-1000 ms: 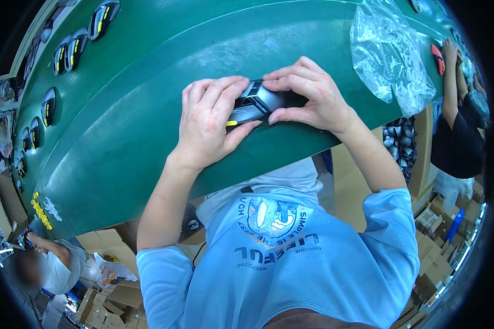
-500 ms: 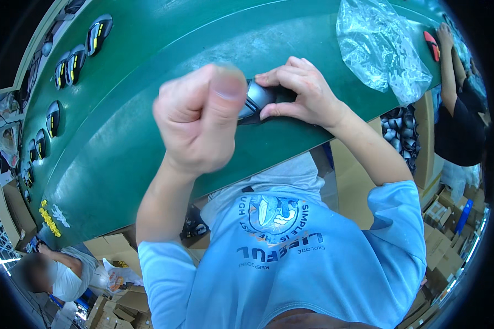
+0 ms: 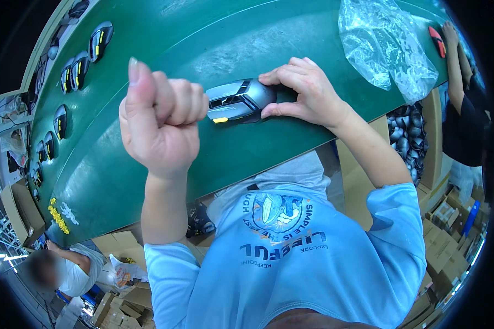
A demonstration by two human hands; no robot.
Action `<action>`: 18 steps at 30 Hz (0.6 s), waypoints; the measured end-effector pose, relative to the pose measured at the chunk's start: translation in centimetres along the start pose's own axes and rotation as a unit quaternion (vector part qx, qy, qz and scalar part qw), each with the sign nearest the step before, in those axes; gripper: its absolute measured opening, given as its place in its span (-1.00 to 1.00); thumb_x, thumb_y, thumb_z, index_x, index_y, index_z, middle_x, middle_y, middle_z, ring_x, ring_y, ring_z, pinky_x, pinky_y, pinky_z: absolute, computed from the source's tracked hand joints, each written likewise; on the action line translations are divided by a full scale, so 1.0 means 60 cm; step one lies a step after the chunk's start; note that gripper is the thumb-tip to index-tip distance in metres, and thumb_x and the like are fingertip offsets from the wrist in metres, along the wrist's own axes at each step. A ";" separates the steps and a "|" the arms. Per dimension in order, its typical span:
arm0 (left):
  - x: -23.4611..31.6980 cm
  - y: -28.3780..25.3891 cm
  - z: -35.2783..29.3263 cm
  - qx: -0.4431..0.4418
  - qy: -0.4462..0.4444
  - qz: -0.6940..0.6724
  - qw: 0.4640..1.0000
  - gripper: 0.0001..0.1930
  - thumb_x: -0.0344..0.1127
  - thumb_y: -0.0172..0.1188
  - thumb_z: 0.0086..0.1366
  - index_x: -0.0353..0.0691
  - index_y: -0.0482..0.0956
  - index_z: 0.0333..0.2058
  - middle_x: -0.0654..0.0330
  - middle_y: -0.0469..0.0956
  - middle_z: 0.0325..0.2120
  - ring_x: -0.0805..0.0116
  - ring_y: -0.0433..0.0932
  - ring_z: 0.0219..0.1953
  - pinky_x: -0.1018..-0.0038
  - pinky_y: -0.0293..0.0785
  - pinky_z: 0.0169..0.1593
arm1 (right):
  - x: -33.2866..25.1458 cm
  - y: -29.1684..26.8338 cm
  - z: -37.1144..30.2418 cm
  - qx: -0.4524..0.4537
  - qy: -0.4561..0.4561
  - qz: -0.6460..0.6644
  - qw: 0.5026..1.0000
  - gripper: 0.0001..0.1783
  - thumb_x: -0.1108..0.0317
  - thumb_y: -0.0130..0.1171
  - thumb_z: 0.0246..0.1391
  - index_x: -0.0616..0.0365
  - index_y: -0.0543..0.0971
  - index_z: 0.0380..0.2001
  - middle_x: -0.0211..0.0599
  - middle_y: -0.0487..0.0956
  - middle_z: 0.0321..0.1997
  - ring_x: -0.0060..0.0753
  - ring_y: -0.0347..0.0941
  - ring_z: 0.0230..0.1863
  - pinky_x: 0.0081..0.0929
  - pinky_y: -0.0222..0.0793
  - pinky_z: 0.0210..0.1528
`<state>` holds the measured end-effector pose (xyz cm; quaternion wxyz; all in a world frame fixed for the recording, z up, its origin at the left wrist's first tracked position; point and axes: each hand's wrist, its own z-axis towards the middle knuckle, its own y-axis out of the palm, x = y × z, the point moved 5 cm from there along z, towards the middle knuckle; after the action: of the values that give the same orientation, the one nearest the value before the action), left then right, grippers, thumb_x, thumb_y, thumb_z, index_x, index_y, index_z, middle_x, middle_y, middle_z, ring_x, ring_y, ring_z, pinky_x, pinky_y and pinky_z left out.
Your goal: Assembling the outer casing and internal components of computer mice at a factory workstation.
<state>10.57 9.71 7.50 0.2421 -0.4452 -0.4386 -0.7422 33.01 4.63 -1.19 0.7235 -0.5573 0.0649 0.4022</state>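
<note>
A grey and black computer mouse (image 3: 260, 95) with a yellow side strip lies on the green table (image 3: 230, 151), in front of my body. My right hand (image 3: 310, 94) grips its rounded grey end, thumb on the near side and fingers on the far side. Just left of the mouse, my left hand (image 3: 162, 118) is raised above the table in a fist. Its thumb sticks up and the fingers are curled in, with nothing showing between them. The fist seems clear of the mouse, partly overlapping its left end in view.
Several similar mice (image 3: 100, 41) line the table's left side. Small yellow parts (image 3: 58, 217) and white parts (image 3: 69, 214) lie near its lower left edge. A clear plastic bag (image 3: 376, 46) covers the far right. Dark shells (image 3: 406, 137) fill a box beside me. Other people sit at right and lower left.
My left fist has moved left, away from the mouse, uncovering most of it. My right hand keeps nearly the same place and grip.
</note>
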 end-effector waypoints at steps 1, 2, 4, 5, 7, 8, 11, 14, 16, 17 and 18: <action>-0.003 -0.008 -0.007 0.004 0.001 0.002 1.000 -0.44 -0.02 -0.27 0.73 -0.04 0.04 -0.57 0.40 -0.12 -0.71 0.47 -0.21 -0.61 0.38 -0.16 -0.50 | -0.001 0.001 0.001 -0.002 -0.003 0.003 1.000 -0.40 -0.21 0.56 -0.05 0.00 0.75 -0.09 -0.48 0.76 -0.11 -0.29 0.59 -0.14 -0.29 0.40 -0.05; -0.010 -0.021 -0.015 0.032 -0.002 -0.025 0.999 -0.45 -0.07 -0.29 0.74 -0.04 0.06 -0.57 0.40 -0.06 -0.71 0.50 -0.17 -0.63 0.39 -0.14 -0.52 | -0.003 0.001 0.003 0.000 -0.006 0.000 1.000 -0.40 -0.21 0.56 -0.05 0.00 0.75 -0.09 -0.48 0.76 -0.13 -0.30 0.59 -0.14 -0.29 0.40 -0.06; -0.026 -0.049 -0.026 0.037 -0.028 0.015 0.999 -0.50 0.01 0.00 0.64 -0.09 0.25 -0.52 0.30 0.18 -0.66 0.36 0.08 -0.59 0.37 0.08 -0.44 | -0.004 0.000 0.004 -0.002 -0.011 -0.001 1.000 -0.40 -0.21 0.56 -0.05 0.00 0.75 -0.09 -0.49 0.76 -0.14 -0.30 0.60 -0.14 -0.30 0.39 -0.06; -0.036 -0.057 -0.028 0.042 -0.027 0.015 0.999 -0.50 0.01 0.00 0.64 -0.09 0.25 -0.52 0.30 0.18 -0.66 0.36 0.08 -0.59 0.37 0.08 -0.44 | -0.002 0.000 0.003 -0.014 -0.002 -0.004 1.000 -0.41 -0.18 0.56 -0.03 -0.04 0.75 -0.04 -0.48 0.75 -0.09 -0.29 0.58 -0.14 -0.28 0.41 -0.04; -0.035 -0.022 -0.031 -0.061 0.165 0.608 0.775 -0.60 0.05 0.43 0.31 -0.19 0.59 -0.24 0.12 0.59 -0.31 0.10 0.51 -0.26 0.20 0.44 -0.12 | -0.005 0.000 0.007 -0.030 0.006 -0.006 1.000 -0.42 -0.15 0.56 -0.02 -0.08 0.75 0.01 -0.48 0.75 -0.03 -0.27 0.56 -0.13 -0.26 0.42 -0.01; -0.055 -0.021 -0.037 -0.089 0.125 0.659 0.736 -0.45 0.03 0.54 0.14 -0.18 0.60 -0.03 0.09 0.60 -0.08 0.01 0.49 -0.03 0.11 0.40 0.08 | -0.018 -0.004 0.012 -0.016 -0.031 -0.028 0.999 -0.42 -0.11 0.55 -0.01 -0.15 0.75 0.06 -0.47 0.73 0.04 -0.25 0.53 -0.14 -0.24 0.44 0.03; -0.106 -0.038 -0.052 -0.128 0.051 0.683 0.717 -0.19 0.00 0.63 0.02 -0.10 0.57 0.25 0.12 0.57 0.23 -0.06 0.43 0.26 0.02 0.29 0.36 | -0.028 0.004 0.011 -0.026 -0.082 -0.049 0.995 -0.42 -0.01 0.52 0.04 -0.34 0.72 0.19 -0.48 0.66 0.21 -0.23 0.47 -0.15 -0.22 0.50 0.09; -0.111 -0.043 -0.052 -0.119 0.065 0.676 0.724 -0.24 -0.05 0.63 0.01 -0.09 0.60 0.22 0.14 0.60 0.16 -0.02 0.47 0.21 0.06 0.31 0.33 | -0.030 0.006 0.016 -0.010 -0.108 -0.064 0.992 -0.47 0.02 0.50 0.08 -0.30 0.73 0.16 -0.49 0.67 0.18 -0.28 0.49 -0.14 -0.31 0.54 0.00; -0.113 -0.044 -0.050 -0.120 0.065 0.671 0.729 -0.24 -0.05 0.63 0.01 -0.09 0.61 0.21 0.15 0.61 0.14 -0.01 0.47 0.19 0.07 0.31 0.31 | -0.027 0.003 0.009 -0.009 -0.114 -0.065 0.991 -0.45 0.02 0.51 0.07 -0.25 0.73 0.16 -0.49 0.69 0.16 -0.28 0.50 -0.15 -0.31 0.54 0.00; -0.114 -0.044 -0.049 -0.122 0.066 0.666 0.733 -0.25 -0.05 0.64 0.00 -0.09 0.62 0.20 0.15 0.62 0.11 0.00 0.47 0.18 0.08 0.31 0.30 | -0.026 0.001 0.007 -0.006 -0.121 -0.066 0.991 -0.44 0.02 0.52 0.05 -0.20 0.73 0.15 -0.48 0.70 0.13 -0.27 0.50 -0.16 -0.30 0.54 0.01; -0.113 -0.044 -0.047 -0.120 0.066 0.666 0.733 -0.25 -0.05 0.64 0.00 -0.09 0.62 0.20 0.15 0.62 0.11 0.00 0.47 0.18 0.08 0.31 0.30 | -0.027 -0.001 0.007 -0.006 -0.122 -0.066 0.990 -0.44 0.02 0.52 0.05 -0.20 0.73 0.15 -0.48 0.70 0.13 -0.27 0.50 -0.16 -0.30 0.54 0.01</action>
<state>10.64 8.38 -0.21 0.6475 -0.5984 0.0803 -0.4650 31.80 4.17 -0.13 0.7476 -0.5116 -0.0634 0.4187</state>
